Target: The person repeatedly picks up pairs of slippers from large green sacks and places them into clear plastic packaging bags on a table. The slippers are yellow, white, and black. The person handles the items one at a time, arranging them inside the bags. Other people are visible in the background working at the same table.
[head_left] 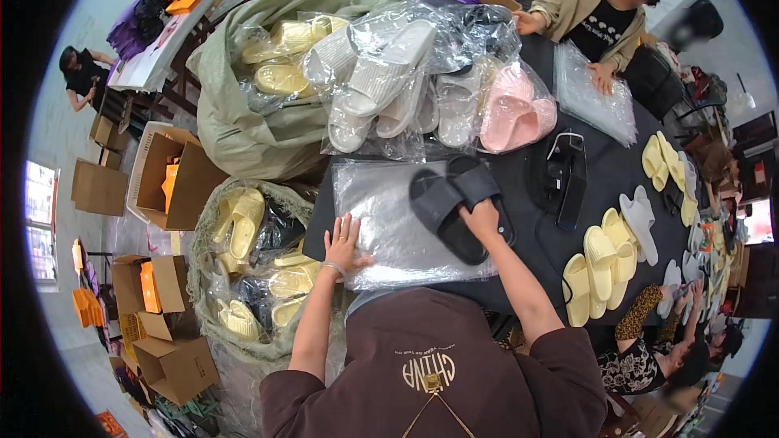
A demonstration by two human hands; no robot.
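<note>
My left hand (344, 245) lies flat, fingers spread, at the left edge of a stack of clear plastic bags (377, 203) on the black-covered table. A pair of black slippers (442, 204) is over the stack's right half, soles partly overlapping. My right hand (482, 221) grips them at the straps, its fingertips hidden by the slippers. To the right of the slippers, a black device with a cable (565, 170) rests on the table. Just beyond the bags is a pile of bagged slippers, among them grey slippers (389, 65) and pink slippers (515, 118).
Yellow slippers (600, 264) and grey slippers (639, 223) line the table's right side. Across the table a co-worker (608, 12) touches another stack of clear bags (592, 93). Green sacks (235, 130) of bagged slippers stand at left, near open cardboard boxes (182, 178).
</note>
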